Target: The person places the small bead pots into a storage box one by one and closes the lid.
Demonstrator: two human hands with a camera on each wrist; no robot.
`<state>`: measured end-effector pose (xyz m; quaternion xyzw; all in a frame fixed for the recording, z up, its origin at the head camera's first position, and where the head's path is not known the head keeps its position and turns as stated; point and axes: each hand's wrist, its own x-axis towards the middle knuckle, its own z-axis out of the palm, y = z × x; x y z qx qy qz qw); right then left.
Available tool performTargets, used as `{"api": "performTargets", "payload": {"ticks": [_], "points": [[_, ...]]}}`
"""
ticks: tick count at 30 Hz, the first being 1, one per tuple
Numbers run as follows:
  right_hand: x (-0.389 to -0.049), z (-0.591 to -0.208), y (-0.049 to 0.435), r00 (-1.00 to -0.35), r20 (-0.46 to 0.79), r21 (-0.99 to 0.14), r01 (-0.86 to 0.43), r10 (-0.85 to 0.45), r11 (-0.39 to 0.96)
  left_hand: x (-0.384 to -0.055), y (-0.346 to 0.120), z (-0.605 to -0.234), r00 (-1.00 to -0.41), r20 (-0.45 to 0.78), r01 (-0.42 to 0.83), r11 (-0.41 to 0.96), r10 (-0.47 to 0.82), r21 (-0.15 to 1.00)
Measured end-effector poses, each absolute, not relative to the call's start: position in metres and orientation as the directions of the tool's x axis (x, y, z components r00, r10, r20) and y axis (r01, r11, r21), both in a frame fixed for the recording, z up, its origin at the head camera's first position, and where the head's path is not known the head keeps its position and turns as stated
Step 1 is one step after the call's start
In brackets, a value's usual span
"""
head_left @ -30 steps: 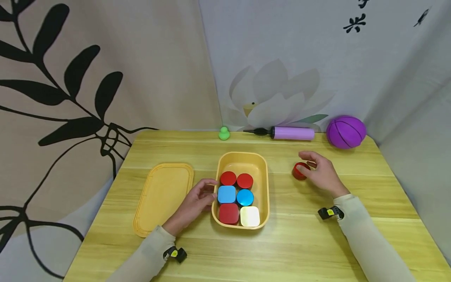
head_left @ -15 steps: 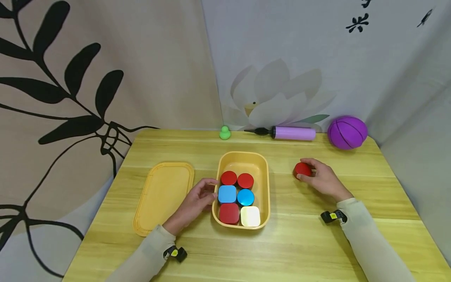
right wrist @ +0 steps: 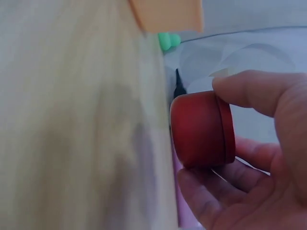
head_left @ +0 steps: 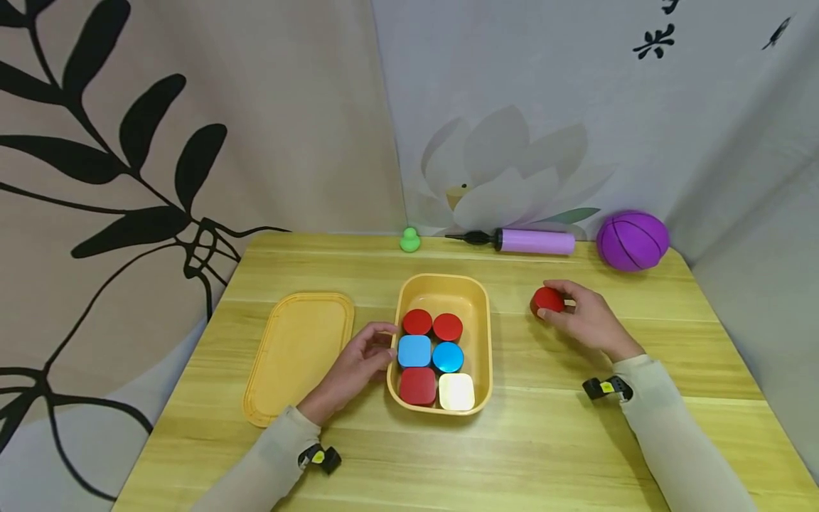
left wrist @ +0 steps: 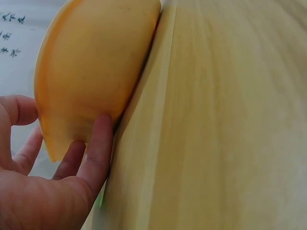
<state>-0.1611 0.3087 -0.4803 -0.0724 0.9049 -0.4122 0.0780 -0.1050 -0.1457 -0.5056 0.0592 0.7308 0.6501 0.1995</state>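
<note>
My right hand (head_left: 591, 318) pinches a red round tin (head_left: 546, 301) between thumb and fingers, right of the box. The right wrist view shows its side and lid line; I cannot tell whether its base touches the table. My left hand (head_left: 358, 363) holds the left wall of a yellow open box (head_left: 470, 291), with digits at the rim and fingertips (left wrist: 101, 125) against the outer wall. Inside the box stand two red round tins (head_left: 417, 322), a blue square tin (head_left: 414, 351), a blue round tin (head_left: 448, 357), a red square tin (head_left: 418, 386) and a pale gold square tin (head_left: 457, 392).
Left of the box lies a flat yellow lid (head_left: 301, 355), partly behind the left arm. Along the back edge of the wooden table (head_left: 512, 455) sit a small green object (head_left: 410, 240), a purple hand pump (head_left: 536, 242) and a purple ball (head_left: 633, 240). Curtains hang behind.
My right hand has closed its fingers round the red round tin and shifted it slightly. The left hand has stayed at the box. The whole head view has drifted a little.
</note>
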Motion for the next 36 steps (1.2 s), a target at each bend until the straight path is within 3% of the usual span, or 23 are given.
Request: {"api": "performTargets", "payload": {"ticks": [23, 36], "points": [[-0.182, -0.427, 0.234, -0.929, 0.143, -0.738, -0.329, -0.340, 0.589, -0.104, -0.145, -0.506, -0.910, -0.235, -0.192, 0.155, 0.341, 0.969], [-0.200, -0.428, 0.176, -0.889, 0.123, -0.746, -0.376, -0.441, 0.550, -0.104, -0.144, -0.501, -0.907, -0.243, -0.200, 0.154, 0.345, 0.968]]}}
